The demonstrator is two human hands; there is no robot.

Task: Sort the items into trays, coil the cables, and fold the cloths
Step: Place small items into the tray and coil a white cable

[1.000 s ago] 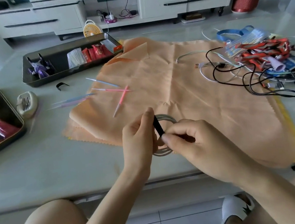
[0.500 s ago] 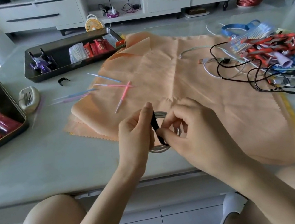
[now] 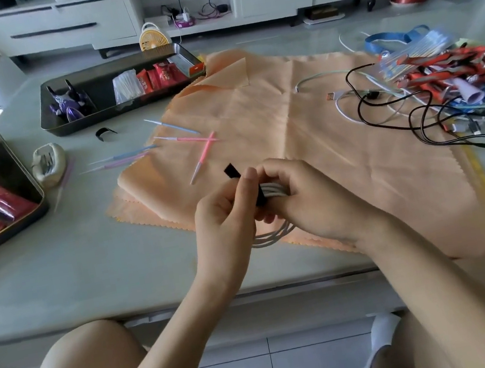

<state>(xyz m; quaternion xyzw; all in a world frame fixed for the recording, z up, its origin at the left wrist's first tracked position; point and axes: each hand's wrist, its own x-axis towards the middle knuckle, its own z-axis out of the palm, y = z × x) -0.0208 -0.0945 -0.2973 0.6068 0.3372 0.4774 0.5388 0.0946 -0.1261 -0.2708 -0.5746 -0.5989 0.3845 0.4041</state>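
Item: coiled pale grey cable [image 3: 271, 237], several thin loops bunched side by side, held just above the near edge of the creased orange cloth [image 3: 305, 127] on the grey worktop [image 3: 89, 275]. Upper strands show between the hands; the lower arc hangs below them. A flat black strap [image 3: 231, 170] crosses the bundle, its free end sticking up and to the left.

Left hand [image 3: 224, 219]: fingers curled, pinching the strap.

Right hand [image 3: 312, 200]: fingers curled round the coil's upper strands.

trays [image 3: 121, 108] left, cloth [image 3: 308, 139] centre, cable pile [image 3: 447, 102] right
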